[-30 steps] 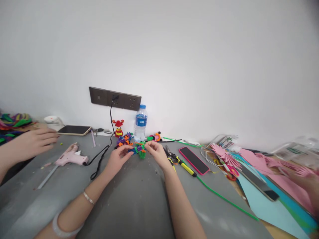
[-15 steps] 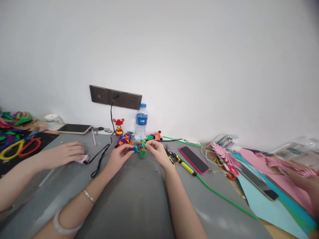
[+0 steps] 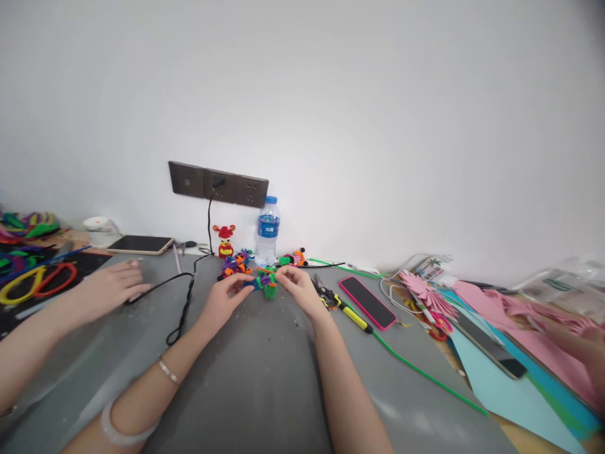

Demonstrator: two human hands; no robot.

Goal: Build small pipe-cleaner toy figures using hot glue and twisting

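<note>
Between my two hands is a small pipe-cleaner figure [image 3: 267, 283] in green, blue and purple, with a bit of orange. My left hand [image 3: 227, 296] pinches its blue left end between thumb and fingers. At the figure's upper right, my right hand [image 3: 299, 287] has its fingertips closed on it; the exact part gripped is hidden. Just behind lie a purple and orange pipe-cleaner figure [image 3: 236, 262] and a pink, orange and green one [image 3: 293, 257]. A red and yellow figure [image 3: 225, 241] stands upright near the wall.
A water bottle [image 3: 268, 231] stands behind the figures. Yellow-handled pliers [image 3: 352, 315] and a pink-cased phone [image 3: 367, 302] lie right. Another person's hand [image 3: 111, 290] is at left by a black cable [image 3: 186, 302]. Coloured paper [image 3: 505, 391] lies far right, near another hand [image 3: 574, 343].
The other person's hand at left has moved left, pulling the black cable's end along. My own hands and the pipe-cleaner figure stay practically in place.
</note>
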